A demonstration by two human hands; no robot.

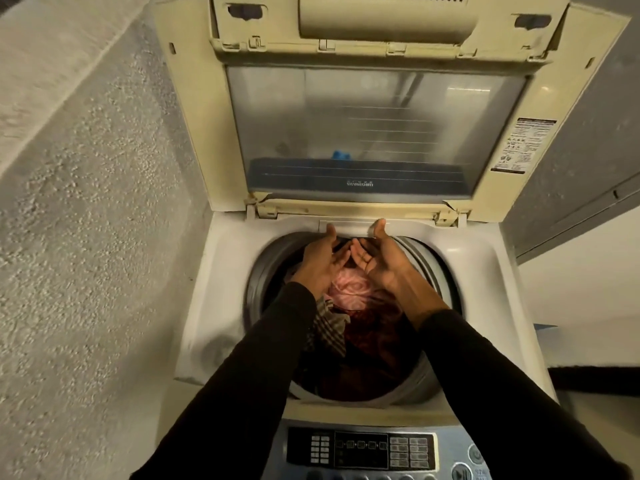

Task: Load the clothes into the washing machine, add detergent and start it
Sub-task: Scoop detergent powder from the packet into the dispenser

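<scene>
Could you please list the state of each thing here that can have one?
lid: raised, folded back
drum: loaded with clothes
clothes: piled inside the drum
control panel: display looks unlit
left hand: open, empty
right hand: open, empty

You are looking at nothing legible: the sticker (526,145) on the lid's (194,133) right frame and the upside-down lid brand mark (360,183) are blurring out.

Just one head-worn wide-angle view here, looking steeply down and forward into the open drum of a white top-loading washing machine (228,271), pretty close up. Its grey control panel (360,452) sits at the bottom edge, the raised lid (363,133) up top.
</scene>
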